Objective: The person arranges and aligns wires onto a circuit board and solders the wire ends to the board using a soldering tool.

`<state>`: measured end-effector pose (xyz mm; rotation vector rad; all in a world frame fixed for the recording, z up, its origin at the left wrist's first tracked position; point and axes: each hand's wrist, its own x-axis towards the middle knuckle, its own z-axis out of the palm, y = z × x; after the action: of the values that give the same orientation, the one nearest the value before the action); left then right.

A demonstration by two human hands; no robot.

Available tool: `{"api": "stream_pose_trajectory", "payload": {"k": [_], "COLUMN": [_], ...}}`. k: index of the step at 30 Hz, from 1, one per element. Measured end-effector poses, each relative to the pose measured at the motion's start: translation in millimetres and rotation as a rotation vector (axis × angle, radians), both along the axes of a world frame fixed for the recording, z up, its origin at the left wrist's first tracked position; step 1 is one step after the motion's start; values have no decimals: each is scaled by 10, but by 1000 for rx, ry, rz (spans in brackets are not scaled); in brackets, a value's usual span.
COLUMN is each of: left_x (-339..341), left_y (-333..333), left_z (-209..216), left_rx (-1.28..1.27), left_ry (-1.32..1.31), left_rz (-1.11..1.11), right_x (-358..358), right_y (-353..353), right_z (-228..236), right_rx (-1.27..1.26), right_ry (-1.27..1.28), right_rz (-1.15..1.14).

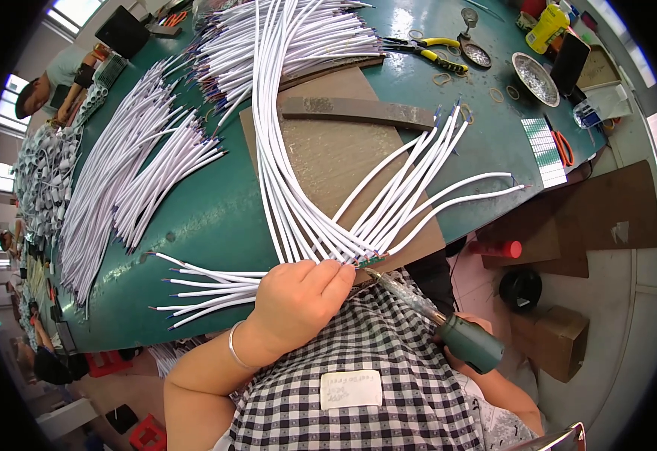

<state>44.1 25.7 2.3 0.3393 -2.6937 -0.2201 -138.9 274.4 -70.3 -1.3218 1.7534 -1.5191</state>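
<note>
My left hand (302, 301) is closed, its fingers pressed over a bundle of white cables (276, 150) at the table's near edge. Just past its fingertips shows a small strip of green circuit board (373, 261), where the cable ends meet. My right hand (480, 323) grips a soldering iron (472, 344) with a dark green handle, which hides most of its fingers. The iron's tip is at the board's near side; whether it touches is too small to tell. Loose cable ends (215, 289) fan out left of my left hand, and others lie to the right.
A grey metal bar (358, 113) lies across the brown board (328, 158) under the cables. Piles of white cables (118, 180) cover the left and back. Yellow-handled pliers (441, 56), a metal dish (535, 79) and orange-handled scissors (563, 149) are at right. A co-worker (58, 83) sits far left.
</note>
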Motion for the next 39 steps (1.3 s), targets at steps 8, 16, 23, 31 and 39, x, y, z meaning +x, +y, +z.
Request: {"api": "stream_pose_trajectory", "payload": {"k": [8,16,23,31,39], "left_x": [-3,-6,14,-3,5], "left_y": [-17,-20,-16,-37,-38], "left_z": [-51,-12,6,-8,7], "left_rx": [6,-2,88,35,74], "left_ry": [26,5,-77,-24,-81], "left_rz": [6,-8,-12,-43,-28], "right_x": [52,-193,-49,53,-84], "right_y": [-191,88,-97,-109,-46], "right_z": [-194,-177,-36,-54,59], "right_rx": [-381,138,37,-7,160], "right_ry": [-77,-253,26,-94,14], "right_rz": [-41,231,89,8,184]}}
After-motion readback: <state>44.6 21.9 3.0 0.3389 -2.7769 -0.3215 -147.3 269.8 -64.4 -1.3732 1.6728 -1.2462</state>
